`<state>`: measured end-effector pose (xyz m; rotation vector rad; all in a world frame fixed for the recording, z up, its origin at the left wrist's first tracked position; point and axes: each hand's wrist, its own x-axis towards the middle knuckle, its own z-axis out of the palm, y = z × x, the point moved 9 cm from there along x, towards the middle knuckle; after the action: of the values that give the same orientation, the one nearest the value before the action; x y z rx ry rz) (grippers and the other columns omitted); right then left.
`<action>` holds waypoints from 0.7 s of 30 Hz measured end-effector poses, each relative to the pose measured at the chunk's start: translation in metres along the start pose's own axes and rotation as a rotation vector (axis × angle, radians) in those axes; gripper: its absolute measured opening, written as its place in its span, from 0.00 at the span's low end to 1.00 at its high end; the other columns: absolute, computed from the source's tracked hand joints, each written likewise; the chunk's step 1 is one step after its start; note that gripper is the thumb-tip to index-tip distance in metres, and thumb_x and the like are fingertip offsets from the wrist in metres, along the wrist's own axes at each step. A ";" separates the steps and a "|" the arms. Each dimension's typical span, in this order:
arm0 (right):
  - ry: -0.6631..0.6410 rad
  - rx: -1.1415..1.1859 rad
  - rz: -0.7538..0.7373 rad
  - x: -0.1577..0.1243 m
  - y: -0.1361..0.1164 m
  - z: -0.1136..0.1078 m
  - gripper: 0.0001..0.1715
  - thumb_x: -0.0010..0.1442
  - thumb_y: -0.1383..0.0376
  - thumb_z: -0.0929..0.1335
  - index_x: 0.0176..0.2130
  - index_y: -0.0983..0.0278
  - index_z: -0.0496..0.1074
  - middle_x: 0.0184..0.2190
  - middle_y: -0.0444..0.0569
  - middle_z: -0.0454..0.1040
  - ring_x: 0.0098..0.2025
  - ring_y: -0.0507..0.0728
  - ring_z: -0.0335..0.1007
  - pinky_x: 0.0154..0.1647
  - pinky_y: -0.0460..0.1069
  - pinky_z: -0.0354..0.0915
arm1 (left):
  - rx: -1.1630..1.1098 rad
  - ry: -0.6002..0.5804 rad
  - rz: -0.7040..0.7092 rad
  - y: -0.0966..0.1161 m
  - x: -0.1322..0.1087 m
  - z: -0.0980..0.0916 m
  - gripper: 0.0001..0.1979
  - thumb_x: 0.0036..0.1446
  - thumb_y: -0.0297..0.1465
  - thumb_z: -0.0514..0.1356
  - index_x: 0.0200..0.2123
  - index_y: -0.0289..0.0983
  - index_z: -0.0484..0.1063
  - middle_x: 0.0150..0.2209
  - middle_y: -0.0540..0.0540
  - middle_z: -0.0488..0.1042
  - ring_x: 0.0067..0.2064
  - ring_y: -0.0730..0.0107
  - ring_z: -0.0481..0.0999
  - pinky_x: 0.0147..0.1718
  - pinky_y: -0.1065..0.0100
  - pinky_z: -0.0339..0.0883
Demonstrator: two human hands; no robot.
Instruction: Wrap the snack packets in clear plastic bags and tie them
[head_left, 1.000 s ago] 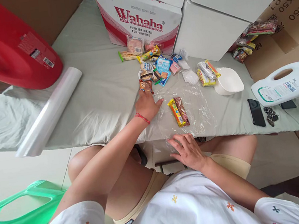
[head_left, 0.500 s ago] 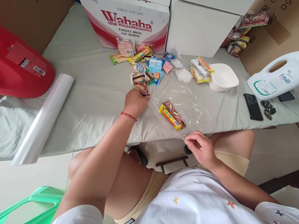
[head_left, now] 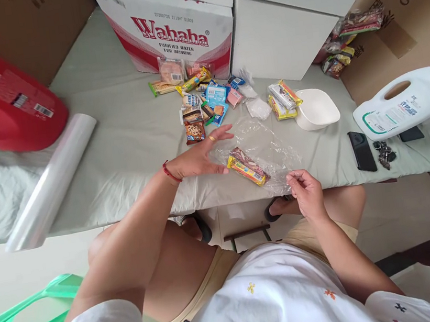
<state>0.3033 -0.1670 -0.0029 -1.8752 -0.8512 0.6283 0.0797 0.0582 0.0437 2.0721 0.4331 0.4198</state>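
A thin sheet of clear plastic wrap (head_left: 272, 145) lies crumpled on the cloth-covered table. On it rest two snack bars side by side, a yellow wrapped bar (head_left: 246, 170) and a brown wrapped bar (head_left: 252, 160). My left hand (head_left: 201, 157) hovers open at the wrap's left edge, thumb and fingers spread around nothing, close to the yellow bar's end. With thumb and fingers pinched, my right hand (head_left: 306, 191) grips the near right edge of the wrap. A brown cookie packet (head_left: 194, 132) lies just beyond my left hand, at the front of a pile of snack packets (head_left: 216, 96).
A roll of clear film (head_left: 51, 182) and a red jug (head_left: 4, 93) stand left. Right are a white bowl (head_left: 317, 109) beside more snack packets (head_left: 284, 100), a white detergent bottle (head_left: 405, 104), a phone (head_left: 361, 151) and keys (head_left: 384, 153). Boxes (head_left: 178, 34) line the back.
My left hand has drawn back from the brown cookie packet, opened, and come nearer the two bars. My right hand has moved right and slightly forward, pulling the wrap's edge along.
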 end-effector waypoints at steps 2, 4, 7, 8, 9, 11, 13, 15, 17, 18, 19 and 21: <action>0.004 0.099 0.017 0.005 0.002 -0.004 0.21 0.60 0.47 0.72 0.38 0.61 0.71 0.28 0.40 0.67 0.24 0.50 0.55 0.24 0.46 0.56 | 0.120 -0.052 0.012 -0.004 -0.001 0.014 0.55 0.47 0.45 0.71 0.74 0.44 0.49 0.65 0.36 0.70 0.68 0.48 0.65 0.68 0.47 0.54; -0.010 0.141 0.028 0.010 0.003 -0.007 0.20 0.58 0.48 0.73 0.38 0.61 0.71 0.27 0.40 0.66 0.24 0.50 0.54 0.24 0.46 0.54 | 0.230 -0.014 -0.011 -0.013 0.002 0.020 0.52 0.47 0.40 0.70 0.73 0.41 0.54 0.61 0.36 0.73 0.65 0.46 0.68 0.70 0.42 0.48; -0.022 0.122 0.033 0.018 0.002 -0.011 0.21 0.58 0.48 0.73 0.38 0.61 0.72 0.26 0.39 0.66 0.24 0.50 0.54 0.23 0.47 0.53 | 0.239 0.076 -0.038 -0.024 0.007 0.018 0.36 0.52 0.38 0.64 0.65 0.37 0.65 0.55 0.36 0.76 0.60 0.50 0.73 0.66 0.46 0.58; -0.018 0.120 0.033 0.020 0.001 -0.013 0.21 0.58 0.48 0.73 0.37 0.61 0.71 0.26 0.39 0.65 0.23 0.50 0.53 0.23 0.47 0.53 | 0.213 0.106 -0.041 -0.027 0.008 0.015 0.29 0.55 0.39 0.62 0.60 0.37 0.71 0.54 0.36 0.77 0.59 0.52 0.74 0.64 0.49 0.62; -0.014 0.120 0.037 0.023 0.001 -0.014 0.21 0.57 0.47 0.73 0.37 0.61 0.71 0.26 0.39 0.65 0.23 0.50 0.53 0.23 0.47 0.53 | 0.182 0.132 -0.046 -0.029 0.008 0.011 0.22 0.58 0.40 0.60 0.53 0.37 0.75 0.52 0.37 0.78 0.59 0.53 0.75 0.62 0.52 0.65; 0.001 0.127 0.055 0.026 0.002 -0.015 0.21 0.56 0.47 0.73 0.37 0.61 0.71 0.25 0.39 0.65 0.22 0.50 0.52 0.22 0.47 0.51 | 0.110 0.183 -0.072 -0.033 0.007 0.004 0.17 0.61 0.44 0.58 0.42 0.38 0.77 0.50 0.37 0.79 0.59 0.54 0.75 0.61 0.54 0.66; 0.019 0.139 0.083 0.030 0.005 -0.015 0.22 0.55 0.46 0.73 0.37 0.61 0.71 0.25 0.39 0.65 0.21 0.49 0.50 0.21 0.47 0.50 | 0.038 0.224 -0.120 -0.038 0.006 -0.001 0.17 0.61 0.47 0.58 0.38 0.39 0.77 0.50 0.37 0.80 0.57 0.54 0.76 0.60 0.54 0.67; 0.029 0.147 0.110 0.033 0.009 -0.015 0.24 0.54 0.45 0.73 0.37 0.61 0.71 0.26 0.40 0.68 0.21 0.49 0.49 0.20 0.47 0.49 | -0.001 0.237 -0.170 -0.041 0.006 0.000 0.19 0.61 0.48 0.58 0.37 0.39 0.76 0.49 0.38 0.80 0.53 0.55 0.77 0.57 0.55 0.68; 0.036 0.132 0.127 0.037 0.015 -0.014 0.25 0.54 0.44 0.73 0.38 0.61 0.71 0.28 0.42 0.72 0.21 0.48 0.50 0.21 0.47 0.51 | 0.027 0.212 -0.201 -0.043 0.007 0.005 0.19 0.62 0.48 0.56 0.32 0.39 0.74 0.43 0.41 0.80 0.50 0.56 0.77 0.54 0.57 0.70; 0.043 0.106 0.128 0.039 0.018 -0.015 0.26 0.54 0.44 0.72 0.38 0.62 0.71 0.28 0.43 0.73 0.21 0.49 0.53 0.23 0.47 0.53 | 0.067 0.204 -0.214 -0.044 0.008 0.006 0.19 0.62 0.48 0.55 0.29 0.39 0.72 0.40 0.42 0.80 0.49 0.57 0.77 0.53 0.57 0.70; 0.053 0.069 0.124 0.042 0.020 -0.016 0.26 0.54 0.43 0.72 0.38 0.62 0.71 0.27 0.44 0.74 0.22 0.50 0.56 0.24 0.47 0.55 | 0.119 0.213 -0.231 -0.046 0.007 0.005 0.19 0.62 0.46 0.55 0.26 0.40 0.69 0.36 0.42 0.78 0.48 0.57 0.76 0.52 0.57 0.70; 0.073 -0.051 0.100 0.045 0.021 -0.019 0.25 0.55 0.44 0.71 0.37 0.62 0.73 0.25 0.44 0.74 0.25 0.53 0.63 0.29 0.48 0.60 | 0.245 0.264 -0.297 -0.052 0.005 -0.002 0.19 0.60 0.43 0.57 0.21 0.41 0.63 0.32 0.43 0.76 0.45 0.56 0.75 0.50 0.57 0.69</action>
<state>0.3510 -0.1488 -0.0171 -1.9845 -0.7356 0.6003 0.0757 0.0873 0.0007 2.1468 0.9784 0.4813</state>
